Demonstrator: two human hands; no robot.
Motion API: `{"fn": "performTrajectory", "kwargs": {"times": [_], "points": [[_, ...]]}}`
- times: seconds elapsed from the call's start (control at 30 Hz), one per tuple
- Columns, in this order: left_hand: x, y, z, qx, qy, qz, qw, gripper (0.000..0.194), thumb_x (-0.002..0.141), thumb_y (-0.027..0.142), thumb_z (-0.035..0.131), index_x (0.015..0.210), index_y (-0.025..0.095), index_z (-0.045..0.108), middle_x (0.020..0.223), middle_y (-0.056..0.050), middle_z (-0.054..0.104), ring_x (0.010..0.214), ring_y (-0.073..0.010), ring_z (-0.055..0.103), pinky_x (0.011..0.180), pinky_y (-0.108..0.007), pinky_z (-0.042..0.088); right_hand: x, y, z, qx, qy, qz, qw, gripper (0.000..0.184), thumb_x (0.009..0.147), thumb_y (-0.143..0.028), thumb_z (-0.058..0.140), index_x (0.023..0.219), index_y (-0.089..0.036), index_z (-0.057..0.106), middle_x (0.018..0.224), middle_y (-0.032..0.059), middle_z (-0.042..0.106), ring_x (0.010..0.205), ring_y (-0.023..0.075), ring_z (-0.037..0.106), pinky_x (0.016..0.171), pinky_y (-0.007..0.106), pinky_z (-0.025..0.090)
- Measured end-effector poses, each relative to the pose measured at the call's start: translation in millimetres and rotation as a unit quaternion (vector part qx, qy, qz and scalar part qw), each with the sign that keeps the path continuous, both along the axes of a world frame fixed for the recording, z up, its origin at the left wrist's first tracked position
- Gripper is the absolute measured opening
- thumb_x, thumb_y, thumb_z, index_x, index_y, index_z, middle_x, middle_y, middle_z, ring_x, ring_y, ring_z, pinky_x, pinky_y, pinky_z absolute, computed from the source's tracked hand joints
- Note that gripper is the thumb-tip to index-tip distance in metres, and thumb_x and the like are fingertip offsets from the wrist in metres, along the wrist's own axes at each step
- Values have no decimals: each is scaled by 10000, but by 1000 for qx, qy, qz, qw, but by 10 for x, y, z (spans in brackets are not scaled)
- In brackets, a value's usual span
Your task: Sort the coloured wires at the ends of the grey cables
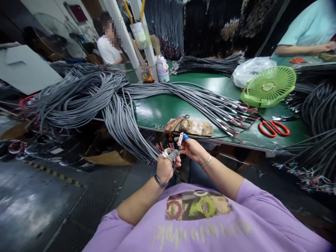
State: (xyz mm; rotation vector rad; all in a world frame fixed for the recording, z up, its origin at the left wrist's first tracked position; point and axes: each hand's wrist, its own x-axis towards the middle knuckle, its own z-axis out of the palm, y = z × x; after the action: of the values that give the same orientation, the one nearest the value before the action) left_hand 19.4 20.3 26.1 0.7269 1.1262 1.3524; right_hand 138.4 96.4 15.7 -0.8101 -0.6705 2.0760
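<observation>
Left grip (pixel 166 166) clamped on coloured wire ends (pixel 159 148), just off near edge of green counter (pixel 147 109). Right grip (pixel 181 149) pinched together beside them; exact hold unclear. Counter: grey cables (pixel 86 91) left, fan (pixel 271 87), scissors (pixel 282 128) right. White-shirted person (pixel 107 50) far left.

Grey cables (pixel 128 129), green fan (pixel 273 85), orange-handled scissors (pixel 274 128), purple shirt (pixel 204 224)
</observation>
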Motion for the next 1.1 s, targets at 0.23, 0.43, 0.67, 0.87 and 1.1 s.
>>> {"fn": "performTrajectory", "kwargs": {"times": [0.23, 0.43, 0.67, 0.87, 1.1], "points": [[30, 44, 19, -1, -4, 3, 1000, 285, 666, 389, 727, 692, 154, 567, 481, 40, 584, 352, -70, 497, 344, -166, 370, -67, -36, -78, 77, -68, -127, 987, 428, 620, -539, 758, 630, -175, 533, 528, -47, 491, 459, 64, 386, 474, 209, 376], [61, 55, -12, -5, 2, 9, 1000, 286, 665, 389, 725, 684, 153, 564, 474, 41, 579, 351, -72, 497, 341, -166, 359, -120, 6, -146, 80, -44, -116, 989, 518, 668, -688, 625, 705, -172, 607, 603, -5, 554, 513, 95, 448, 496, 227, 396], [84, 55, -40, -19, 9, 10, 1000, 296, 642, 393, 730, 666, 154, 557, 463, 38, 574, 339, -72, 490, 336, -167, 365, -207, 38, -32, -34, 69, -117, 990, 423, 722, -580, 668, 680, -165, 602, 602, -3, 578, 525, 101, 481, 502, 226, 412], [72, 24, -27, -20, 9, 7, 1000, 313, 629, 401, 741, 664, 148, 560, 462, 34, 576, 339, -74, 495, 336, -163, 372, -204, -15, -66, -44, 89, -99, 990, 445, 775, -612, 589, 753, -168, 606, 620, -5, 599, 498, 92, 485, 487, 220, 430], [7, -73, -86, 6, 14, 4, 1000, 293, 672, 401, 719, 687, 151, 568, 495, 20, 603, 360, -81, 520, 336, -159, 359, 32, -156, -130, -22, 72, 11, 997, 489, 774, -639, 562, 780, -153, 620, 673, 11, 611, 545, 93, 539, 522, 224, 483]]}}
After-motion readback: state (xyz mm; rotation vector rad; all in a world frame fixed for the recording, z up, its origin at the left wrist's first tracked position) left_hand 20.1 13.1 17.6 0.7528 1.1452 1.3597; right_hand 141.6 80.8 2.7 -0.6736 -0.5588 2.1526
